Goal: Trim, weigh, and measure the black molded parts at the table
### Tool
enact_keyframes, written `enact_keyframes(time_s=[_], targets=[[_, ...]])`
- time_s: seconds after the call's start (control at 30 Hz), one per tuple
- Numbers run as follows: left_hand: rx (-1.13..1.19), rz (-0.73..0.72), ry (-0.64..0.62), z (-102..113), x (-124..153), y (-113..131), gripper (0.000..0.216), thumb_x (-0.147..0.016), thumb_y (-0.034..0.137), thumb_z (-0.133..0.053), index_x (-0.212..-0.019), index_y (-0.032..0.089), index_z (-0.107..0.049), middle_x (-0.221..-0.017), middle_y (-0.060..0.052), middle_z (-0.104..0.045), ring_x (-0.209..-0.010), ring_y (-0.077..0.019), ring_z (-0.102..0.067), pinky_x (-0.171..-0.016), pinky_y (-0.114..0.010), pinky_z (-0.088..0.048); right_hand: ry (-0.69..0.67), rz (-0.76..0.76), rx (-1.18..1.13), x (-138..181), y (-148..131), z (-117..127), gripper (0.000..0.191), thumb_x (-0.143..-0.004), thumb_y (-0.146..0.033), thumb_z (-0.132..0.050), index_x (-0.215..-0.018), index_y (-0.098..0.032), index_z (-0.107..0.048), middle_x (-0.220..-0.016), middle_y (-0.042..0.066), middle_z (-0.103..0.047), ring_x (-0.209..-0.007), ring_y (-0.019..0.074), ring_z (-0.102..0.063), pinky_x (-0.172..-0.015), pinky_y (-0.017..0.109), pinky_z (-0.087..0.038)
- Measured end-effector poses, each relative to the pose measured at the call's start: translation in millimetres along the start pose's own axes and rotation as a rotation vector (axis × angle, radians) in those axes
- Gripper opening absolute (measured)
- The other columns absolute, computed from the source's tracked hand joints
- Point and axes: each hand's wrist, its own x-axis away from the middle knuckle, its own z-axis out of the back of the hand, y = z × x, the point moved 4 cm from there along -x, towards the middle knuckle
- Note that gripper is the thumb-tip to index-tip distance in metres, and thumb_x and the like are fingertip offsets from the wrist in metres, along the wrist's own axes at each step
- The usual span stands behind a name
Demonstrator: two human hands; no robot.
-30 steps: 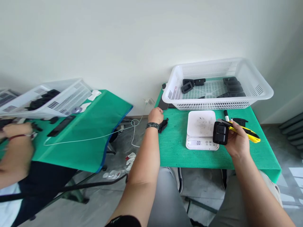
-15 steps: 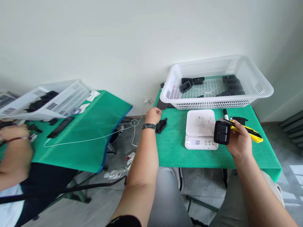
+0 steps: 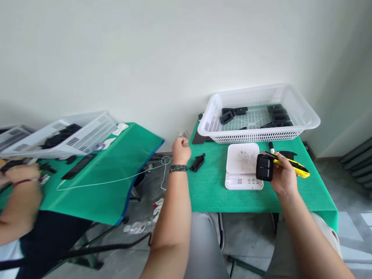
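Observation:
My right hand (image 3: 284, 179) grips a yellow-and-black utility knife (image 3: 299, 169) together with a black plastic case (image 3: 264, 167) with two raised panels. The knife lies across the top of the palm, its blade pointing left above the case. My left hand (image 3: 181, 150), a dark beaded bracelet at its wrist, is closed just beyond the table's left edge; whatever its fingers hold is hidden. A crumpled black scrap (image 3: 197, 162) lies on the green cloth beside it. Left of the case stands a white digital scale (image 3: 242, 159) reading 0.0, its pan speckled with dark bits.
Behind the scale, a white plastic basket (image 3: 255, 135) holds several black cases. A marker (image 3: 271, 147) and a phone-like dark slab (image 3: 199, 138) lie on the green table (image 3: 209, 197). At the left table (image 3: 95, 190), another person's hand (image 3: 24, 172) works. A white cable (image 3: 124, 180) spans the gap.
My left hand has moved a little left, away from the table edge. The right hand keeps its hold on the knife and case. My view has shifted slightly upward and right.

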Motion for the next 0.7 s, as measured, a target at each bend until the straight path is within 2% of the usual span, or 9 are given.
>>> enact_keyframes(time_s=[0.1, 0.17, 0.2, 0.27, 0.33, 0.4, 0.5, 0.57, 0.7], targets=[[0.102, -0.113, 0.103, 22, -2, 34, 0.018, -0.098, 0.020, -0.039, -0.099, 0.022, -0.058, -0.101, -0.007, -0.072, -0.097, -0.0182, -0.068, -0.093, -0.030, -0.054, -0.029, -0.007, 0.022, 0, 2, -4, 0.022, -0.069, -0.019, -0.086, -0.084, -0.018, -0.070, -0.072, -0.006, -0.071, -0.052, 0.0064, -0.058, -0.052, 0.018, -0.053], [0.203, -0.290, 0.125, 25, -5, 72, 0.016, -0.097, 0.022, -0.046, -0.100, 0.020, -0.062, -0.103, -0.007, -0.074, -0.098, -0.0185, -0.069, -0.094, -0.031, -0.055, -0.037, 0.000, 0.036, 0, 4, -4, 0.022, -0.069, -0.020, -0.086, -0.083, -0.019, -0.070, -0.075, -0.006, -0.072, -0.054, 0.0077, -0.060, -0.053, 0.020, -0.055], [0.207, -0.366, 0.072, 22, -8, 91, 0.016, -0.095, 0.021, -0.050, -0.100, 0.019, -0.065, -0.104, -0.007, -0.075, -0.099, -0.0189, -0.070, -0.096, -0.031, -0.055, -0.038, 0.005, 0.038, 0, 5, -4, 0.022, -0.068, -0.020, -0.086, -0.083, -0.019, -0.070, -0.075, -0.006, -0.072, -0.053, 0.0075, -0.060, -0.053, 0.020, -0.055], [0.118, -0.460, -0.126, 9, -12, 122, 0.021, -0.091, 0.018, -0.054, -0.105, 0.016, -0.070, -0.109, -0.009, -0.077, -0.101, -0.0191, -0.071, -0.099, -0.031, -0.055, -0.041, 0.008, 0.039, -2, 6, -3, 0.023, -0.067, -0.020, -0.087, -0.084, -0.019, -0.071, -0.073, -0.007, -0.071, -0.051, 0.0065, -0.057, -0.050, 0.019, -0.054], [0.068, -0.498, -0.224, 0, -14, 139, 0.024, -0.089, 0.017, -0.057, -0.108, 0.015, -0.073, -0.112, -0.009, -0.078, -0.103, -0.0200, -0.072, -0.099, -0.031, -0.055, -0.040, 0.018, 0.028, -4, 7, -2, 0.024, -0.067, -0.020, -0.087, -0.085, -0.019, -0.071, -0.073, -0.007, -0.071, -0.049, 0.0059, -0.055, -0.048, 0.018, -0.053], [0.016, -0.526, -0.291, -3, -13, 142, 0.023, -0.091, 0.022, -0.058, -0.105, 0.017, -0.076, -0.109, -0.008, -0.080, -0.102, -0.0214, -0.073, -0.095, -0.030, -0.056, -0.043, 0.033, 0.014, -6, 7, -1, 0.025, -0.067, -0.019, -0.087, -0.085, -0.019, -0.071, -0.075, -0.007, -0.072, -0.052, 0.0063, -0.058, -0.050, 0.018, -0.054], [-0.105, -0.578, -0.373, -3, -3, 131, 0.028, -0.096, 0.037, -0.057, -0.096, 0.021, -0.080, -0.094, -0.005, -0.081, -0.095, -0.0237, -0.073, -0.088, -0.031, -0.055, -0.052, 0.047, 0.002, -6, 7, -2, 0.027, -0.066, -0.020, -0.089, -0.085, -0.019, -0.070, -0.077, -0.006, -0.074, -0.060, 0.0079, -0.066, -0.057, 0.017, -0.057], [-0.193, -0.615, -0.376, -1, 7, 123, 0.029, -0.095, 0.043, -0.060, -0.097, 0.023, -0.080, -0.090, -0.006, -0.081, -0.098, -0.0267, -0.073, -0.093, -0.034, -0.052, -0.041, 0.045, -0.013, -6, 8, -2, 0.028, -0.065, -0.020, -0.089, -0.085, -0.019, -0.070, -0.077, -0.006, -0.074, -0.060, 0.0080, -0.065, -0.056, 0.017, -0.057], [-0.335, -0.662, -0.312, 0, 31, 117, 0.030, -0.093, 0.048, -0.062, -0.098, 0.024, -0.078, -0.094, -0.011, -0.080, -0.104, -0.0326, -0.071, -0.101, -0.042, -0.045, -0.050, 0.022, -0.012, -5, 11, -1, 0.031, -0.063, -0.021, -0.091, -0.087, -0.020, -0.071, -0.075, -0.008, -0.073, -0.056, 0.0065, -0.061, -0.054, 0.017, -0.055]])
